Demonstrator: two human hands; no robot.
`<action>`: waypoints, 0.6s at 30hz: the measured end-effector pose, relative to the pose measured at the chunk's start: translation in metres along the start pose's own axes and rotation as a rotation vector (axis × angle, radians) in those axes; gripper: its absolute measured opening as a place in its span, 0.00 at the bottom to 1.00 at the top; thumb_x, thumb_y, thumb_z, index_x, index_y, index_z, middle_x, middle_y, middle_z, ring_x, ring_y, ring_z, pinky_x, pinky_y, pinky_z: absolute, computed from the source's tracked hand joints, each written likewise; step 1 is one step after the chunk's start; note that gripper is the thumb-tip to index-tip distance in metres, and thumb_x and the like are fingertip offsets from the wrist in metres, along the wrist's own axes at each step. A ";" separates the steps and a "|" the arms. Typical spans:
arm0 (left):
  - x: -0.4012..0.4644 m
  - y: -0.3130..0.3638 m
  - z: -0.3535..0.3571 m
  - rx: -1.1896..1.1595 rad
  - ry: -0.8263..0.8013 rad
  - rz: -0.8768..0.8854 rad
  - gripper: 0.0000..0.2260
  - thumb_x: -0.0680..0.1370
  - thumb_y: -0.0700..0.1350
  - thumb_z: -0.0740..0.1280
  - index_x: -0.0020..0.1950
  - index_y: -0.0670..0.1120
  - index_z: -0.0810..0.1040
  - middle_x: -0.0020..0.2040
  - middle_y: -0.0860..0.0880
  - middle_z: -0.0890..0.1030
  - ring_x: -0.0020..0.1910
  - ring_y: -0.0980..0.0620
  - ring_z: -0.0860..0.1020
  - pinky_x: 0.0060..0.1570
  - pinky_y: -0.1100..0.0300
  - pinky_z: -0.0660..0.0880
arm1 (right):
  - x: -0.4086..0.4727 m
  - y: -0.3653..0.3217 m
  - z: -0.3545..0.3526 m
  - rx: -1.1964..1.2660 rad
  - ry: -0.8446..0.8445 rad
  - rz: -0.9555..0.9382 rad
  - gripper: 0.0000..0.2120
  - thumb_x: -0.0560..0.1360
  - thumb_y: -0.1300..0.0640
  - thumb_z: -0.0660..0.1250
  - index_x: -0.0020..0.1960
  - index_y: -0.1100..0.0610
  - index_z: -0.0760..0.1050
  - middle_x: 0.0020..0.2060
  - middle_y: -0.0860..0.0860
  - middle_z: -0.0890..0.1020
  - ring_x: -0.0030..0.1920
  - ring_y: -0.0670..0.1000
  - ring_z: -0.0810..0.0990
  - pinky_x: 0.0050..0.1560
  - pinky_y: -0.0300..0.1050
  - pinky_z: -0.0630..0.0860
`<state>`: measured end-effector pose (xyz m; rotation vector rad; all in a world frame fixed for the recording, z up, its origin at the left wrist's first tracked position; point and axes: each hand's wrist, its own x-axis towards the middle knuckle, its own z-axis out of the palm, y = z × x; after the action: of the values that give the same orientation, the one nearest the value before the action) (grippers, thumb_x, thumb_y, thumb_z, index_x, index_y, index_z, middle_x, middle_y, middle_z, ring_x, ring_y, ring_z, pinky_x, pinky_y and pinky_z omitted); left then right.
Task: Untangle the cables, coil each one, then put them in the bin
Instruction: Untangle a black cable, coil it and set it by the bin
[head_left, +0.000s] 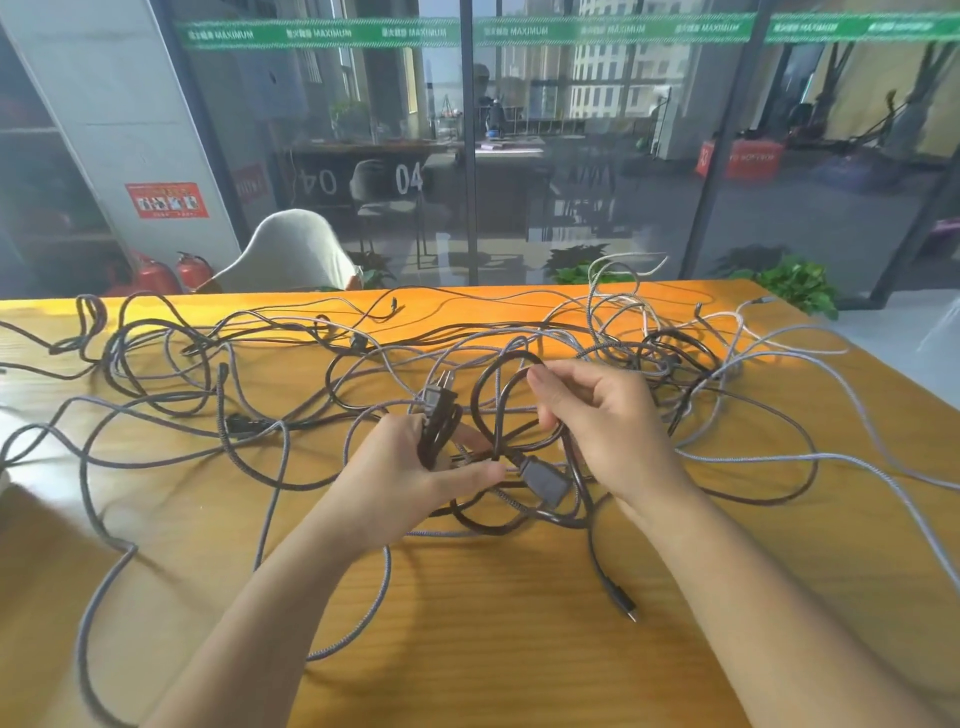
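Observation:
A tangle of several cables, black and grey braided, sprawls over the wooden table. My left hand grips a bunched black power cable near its pronged plug, palm up at the table's middle. My right hand pinches a loop of the same black cable between thumb and fingers, just right of the left hand. The cable's socket end lies between the two hands. A grey braided cable snakes along the near left. No bin is in view.
A thin black cable end with a small connector lies near the front, right of centre. A white chair stands behind the table's far edge. Potted plants sit by the far right corner. A glass wall lies beyond.

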<state>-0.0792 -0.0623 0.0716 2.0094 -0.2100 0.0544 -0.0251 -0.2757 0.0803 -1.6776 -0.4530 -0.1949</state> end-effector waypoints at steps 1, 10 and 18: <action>0.001 -0.002 0.000 0.000 0.006 -0.003 0.13 0.73 0.60 0.78 0.52 0.57 0.84 0.29 0.49 0.66 0.31 0.47 0.65 0.42 0.50 0.70 | 0.000 -0.001 0.001 0.073 -0.007 0.035 0.13 0.79 0.46 0.68 0.53 0.55 0.84 0.31 0.47 0.79 0.30 0.41 0.76 0.41 0.34 0.76; 0.003 -0.003 -0.009 0.073 0.069 0.024 0.06 0.81 0.51 0.71 0.47 0.51 0.82 0.30 0.47 0.66 0.30 0.46 0.62 0.34 0.53 0.66 | 0.003 0.006 -0.003 -0.190 -0.015 -0.042 0.08 0.85 0.51 0.63 0.61 0.49 0.79 0.38 0.45 0.83 0.34 0.42 0.77 0.37 0.35 0.71; 0.006 -0.003 -0.012 0.077 0.254 -0.031 0.07 0.82 0.49 0.70 0.47 0.48 0.82 0.26 0.54 0.66 0.27 0.52 0.63 0.27 0.63 0.63 | 0.001 0.004 -0.001 -0.014 0.347 -0.025 0.07 0.84 0.58 0.65 0.53 0.53 0.82 0.44 0.46 0.83 0.39 0.47 0.83 0.35 0.40 0.78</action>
<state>-0.0725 -0.0509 0.0750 2.0585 -0.0147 0.3006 -0.0220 -0.2765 0.0773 -1.6113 -0.2123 -0.4991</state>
